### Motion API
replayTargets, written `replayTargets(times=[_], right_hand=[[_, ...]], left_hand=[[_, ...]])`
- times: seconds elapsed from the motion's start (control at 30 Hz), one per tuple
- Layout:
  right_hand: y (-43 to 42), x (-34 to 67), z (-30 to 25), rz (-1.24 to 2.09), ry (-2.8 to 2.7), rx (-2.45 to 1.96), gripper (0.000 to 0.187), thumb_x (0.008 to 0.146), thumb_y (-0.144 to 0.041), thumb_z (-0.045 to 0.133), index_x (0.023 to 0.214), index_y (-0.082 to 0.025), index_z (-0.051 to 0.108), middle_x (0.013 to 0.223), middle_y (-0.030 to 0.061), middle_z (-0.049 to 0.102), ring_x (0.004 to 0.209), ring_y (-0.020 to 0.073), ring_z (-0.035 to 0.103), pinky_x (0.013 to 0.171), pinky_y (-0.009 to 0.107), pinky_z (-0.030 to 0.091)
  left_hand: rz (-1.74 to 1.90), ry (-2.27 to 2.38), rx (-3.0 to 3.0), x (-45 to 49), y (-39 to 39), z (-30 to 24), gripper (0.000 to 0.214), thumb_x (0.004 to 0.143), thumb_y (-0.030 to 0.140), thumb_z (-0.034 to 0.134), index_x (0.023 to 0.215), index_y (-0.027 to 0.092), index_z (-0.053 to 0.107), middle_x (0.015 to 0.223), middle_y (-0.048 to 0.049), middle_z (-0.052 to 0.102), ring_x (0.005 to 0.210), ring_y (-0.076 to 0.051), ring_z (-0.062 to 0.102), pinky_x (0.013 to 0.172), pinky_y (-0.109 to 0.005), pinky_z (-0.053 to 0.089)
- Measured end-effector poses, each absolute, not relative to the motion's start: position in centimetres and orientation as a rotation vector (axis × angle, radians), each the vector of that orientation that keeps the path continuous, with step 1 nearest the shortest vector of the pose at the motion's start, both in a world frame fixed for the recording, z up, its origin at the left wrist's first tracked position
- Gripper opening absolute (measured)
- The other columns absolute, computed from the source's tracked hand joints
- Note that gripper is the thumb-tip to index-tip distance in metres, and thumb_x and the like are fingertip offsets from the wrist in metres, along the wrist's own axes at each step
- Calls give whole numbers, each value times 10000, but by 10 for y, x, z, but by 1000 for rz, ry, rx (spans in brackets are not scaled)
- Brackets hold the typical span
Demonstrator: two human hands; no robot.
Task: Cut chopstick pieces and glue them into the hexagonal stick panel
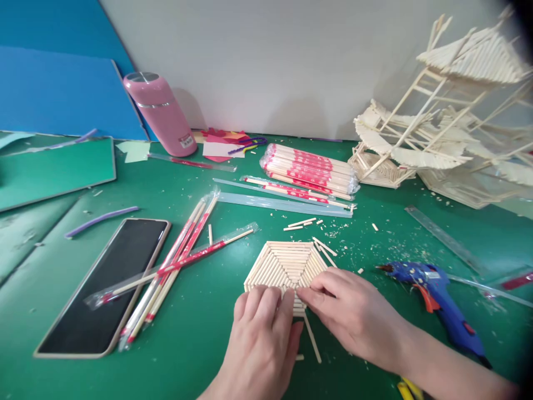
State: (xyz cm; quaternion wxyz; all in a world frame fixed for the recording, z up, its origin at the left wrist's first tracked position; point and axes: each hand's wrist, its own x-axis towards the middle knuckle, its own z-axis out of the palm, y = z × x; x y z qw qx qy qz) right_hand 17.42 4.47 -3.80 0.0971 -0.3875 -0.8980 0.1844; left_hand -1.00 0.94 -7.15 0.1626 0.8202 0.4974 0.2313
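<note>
A flat hexagonal panel of glued wooden sticks (285, 264) lies on the green mat (200, 333) near the front. My left hand (260, 339) rests on its near edge, fingers together and pressing down on the sticks. My right hand (353, 314) reaches in from the right, its fingertips pinched at the panel's near right edge on a small stick piece I can barely see. A loose thin stick (312, 339) lies just below the hands.
A blue glue gun (437, 294) lies to the right, a ruler (445, 239) beyond it. Wrapped chopsticks (179, 261) and a phone (108, 283) lie on the left. A chopstick bundle (310, 169), pink bottle (160, 114) and stick-built model (449, 111) stand behind.
</note>
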Motion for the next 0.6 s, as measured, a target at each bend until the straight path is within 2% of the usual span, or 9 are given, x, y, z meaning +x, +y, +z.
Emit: replayTargets(times=[0.13,0.4,0.6], right_hand=[[40,171,-40,489,-2669,-1176,200,897,-168,393,1004,-174,562,812,47,557,750,170,490,650,325,428],[31,164,-46,301,-2689,-1222,234,847,-125,454,1056,-134,558,800,49,572,717,189,503,612,353,448],[28,166,-44,460,-2605,-1214,265,856,-115,432,1091,-140,551,810,54,576,731,187,503,630,356,453]], left_hand=[[687,1409,2329,-11,10,-73,252,839,189,406,1068,187,510,857,-65,524,772,-223,431,679,-381,341],[722,1401,2323,-11,8,-74,254,845,196,405,1073,181,514,863,-66,531,775,-225,431,679,-385,339],[743,1406,2319,-10,9,-74,252,850,191,396,1071,176,516,855,-64,533,773,-220,433,679,-380,339]])
